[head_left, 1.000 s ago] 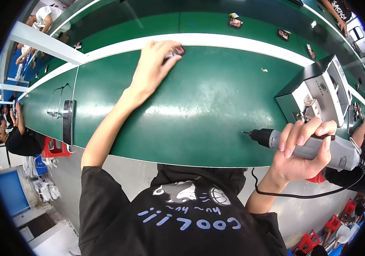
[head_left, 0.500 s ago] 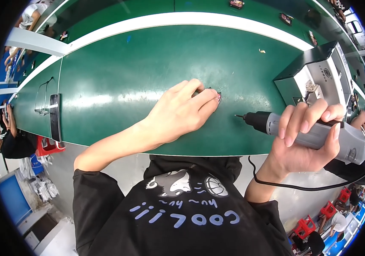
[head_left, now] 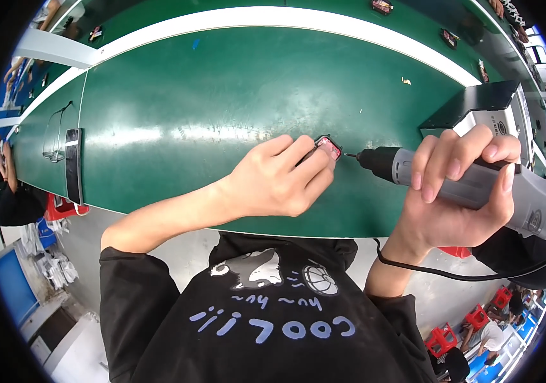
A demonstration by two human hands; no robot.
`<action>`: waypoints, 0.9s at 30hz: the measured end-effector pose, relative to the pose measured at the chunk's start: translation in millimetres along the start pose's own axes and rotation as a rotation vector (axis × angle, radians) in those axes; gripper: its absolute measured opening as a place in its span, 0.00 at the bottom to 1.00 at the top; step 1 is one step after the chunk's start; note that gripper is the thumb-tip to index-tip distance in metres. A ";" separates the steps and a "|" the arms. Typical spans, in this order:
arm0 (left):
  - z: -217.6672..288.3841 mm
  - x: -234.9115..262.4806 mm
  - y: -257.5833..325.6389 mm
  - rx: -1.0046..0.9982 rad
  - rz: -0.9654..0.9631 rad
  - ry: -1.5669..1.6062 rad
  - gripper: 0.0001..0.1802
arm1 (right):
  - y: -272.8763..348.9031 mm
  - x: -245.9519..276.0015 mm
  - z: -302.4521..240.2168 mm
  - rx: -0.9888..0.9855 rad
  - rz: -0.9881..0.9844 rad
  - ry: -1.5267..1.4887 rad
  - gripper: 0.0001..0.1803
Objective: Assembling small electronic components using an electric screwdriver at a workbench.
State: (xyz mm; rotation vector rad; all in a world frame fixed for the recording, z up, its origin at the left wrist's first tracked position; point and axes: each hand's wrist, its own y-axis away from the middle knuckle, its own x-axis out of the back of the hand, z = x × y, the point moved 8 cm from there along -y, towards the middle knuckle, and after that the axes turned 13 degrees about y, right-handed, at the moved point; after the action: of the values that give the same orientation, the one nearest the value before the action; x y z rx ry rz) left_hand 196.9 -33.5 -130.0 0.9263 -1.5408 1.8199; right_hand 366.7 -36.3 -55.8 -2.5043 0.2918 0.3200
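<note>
My left hand (head_left: 286, 172) is closed on a small, dark, rounded-corner piece with a pink-red face (head_left: 328, 147), held on the green bench. The fingers cover part of it, so its exact kind does not show. A grey electric screwdriver (head_left: 458, 182) with a black nose lies in my right hand (head_left: 461, 191), the fingers wrapped round its body. It is held nearly level, and its thin bit points left, with the tip close to the right edge of the small piece. A black cord runs from its back end and loops below my right wrist.
Beyond my right hand stands a black and silver box (head_left: 477, 112) on the green bench (head_left: 177, 83). A black phone-like slab (head_left: 74, 166) and a thin wire stand (head_left: 59, 134) lie at the left. A white rail (head_left: 273, 18) borders the far side, with small dark pieces beyond. Other people sit around.
The screwdriver has come left and slightly up, its tip now beside the small piece. My left fingers have shifted and more of the piece's pink-red face shows. The whole view has moved slightly.
</note>
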 end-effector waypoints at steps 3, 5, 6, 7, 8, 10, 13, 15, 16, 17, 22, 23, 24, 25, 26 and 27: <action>0.5 -0.5 2.2 -0.043 0.080 0.004 0.07 | 0.1 -2.5 6.5 -0.010 0.008 0.004 0.16; 0.4 1.9 2.9 -0.054 0.102 0.020 0.07 | 0.1 -3.4 9.0 -0.011 0.005 0.005 0.17; -0.7 2.4 1.9 -0.030 0.039 0.049 0.07 | 0.8 -3.7 9.6 -0.013 0.005 0.007 0.17; -1.2 0.2 1.7 -0.007 -0.024 0.076 0.08 | 1.9 -2.6 10.5 -0.026 0.022 0.016 0.17; 0.4 -0.6 1.6 -0.007 -0.023 0.078 0.08 | 3.3 -1.4 11.0 -0.039 0.039 0.026 0.17; 0.8 -0.3 0.8 -0.010 -0.006 0.057 0.06 | 5.0 -3.2 11.0 -0.042 0.032 0.016 0.17; -0.9 -1.0 0.8 -0.008 0.001 0.073 0.06 | 6.4 -3.9 11.1 -0.047 0.012 0.004 0.16; 0.9 -1.2 0.6 -0.006 -0.009 0.071 0.06 | 6.1 -5.5 11.1 -0.038 -0.008 0.016 0.16; 1.8 -1.9 0.3 -0.003 -0.018 0.066 0.06 | 6.3 -5.4 11.2 -0.039 -0.006 0.019 0.16; 2.7 -3.5 1.0 -0.004 -0.018 0.070 0.06 | 6.6 -5.2 11.3 -0.040 -0.001 0.014 0.17; 2.0 -4.3 3.3 -0.024 0.040 0.090 0.08 | 6.4 -3.3 11.0 -0.040 -0.006 -0.005 0.17; 2.1 -2.2 3.7 -0.026 0.040 0.094 0.08 | 5.9 -3.2 11.4 -0.040 -0.003 -0.003 0.17; 1.3 -1.3 2.4 0.006 -0.001 0.106 0.08 | 5.3 -3.6 10.1 -0.035 -0.022 -0.002 0.17; 0.5 -2.0 2.0 0.038 -0.041 0.118 0.08 | 4.9 -4.1 9.1 -0.030 -0.040 -0.002 0.17; 1.6 -2.3 2.4 0.042 -0.047 0.121 0.08 | 5.1 -3.9 8.9 -0.024 -0.032 -0.009 0.17; 0.9 -2.0 2.2 0.042 -0.047 0.124 0.08 | 4.8 -3.8 9.8 -0.025 -0.031 -0.008 0.17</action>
State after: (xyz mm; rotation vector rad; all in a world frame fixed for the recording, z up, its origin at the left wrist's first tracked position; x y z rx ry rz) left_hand 196.5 -34.8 -132.8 0.8454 -1.3994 1.8462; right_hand 360.2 -33.9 -65.0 -2.5293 0.2477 0.3226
